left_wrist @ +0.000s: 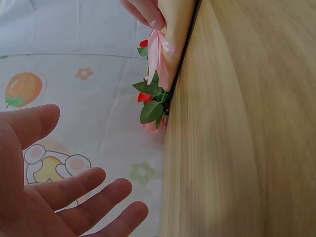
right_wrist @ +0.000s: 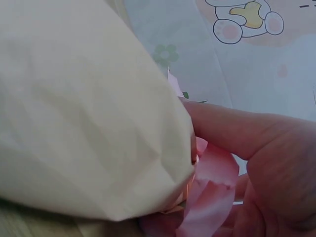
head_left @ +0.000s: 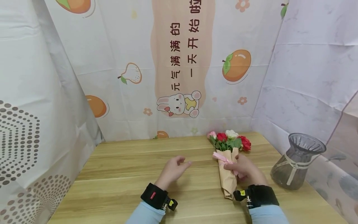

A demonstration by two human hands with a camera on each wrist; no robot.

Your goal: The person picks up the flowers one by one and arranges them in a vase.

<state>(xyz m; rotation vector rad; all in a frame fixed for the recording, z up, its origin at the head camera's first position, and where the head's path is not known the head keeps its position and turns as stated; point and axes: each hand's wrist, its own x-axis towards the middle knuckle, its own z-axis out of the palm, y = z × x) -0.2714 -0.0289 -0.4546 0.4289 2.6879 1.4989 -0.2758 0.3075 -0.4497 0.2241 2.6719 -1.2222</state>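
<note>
A bouquet of red, pink and white flowers wrapped in brown paper (head_left: 227,180) lies at the right of the table, blooms toward the back wall. My right hand (head_left: 246,169) grips the wrapped stems at the pink ribbon (head_left: 222,157), thumb on top. In the right wrist view the paper (right_wrist: 94,113) fills the left side, and the fingers under it are partly hidden. My left hand (head_left: 174,169) hovers over the table to the left of the bouquet, holding nothing. Its fingers (left_wrist: 106,202) are spread and relaxed in the left wrist view.
A grey glass vase (head_left: 292,168) with a pale cord tied round its neck stands near the table's right edge, right of my right hand. The wooden table (head_left: 120,180) meets a printed cloth wall (head_left: 126,109) at the back, with hanging cloths on both sides.
</note>
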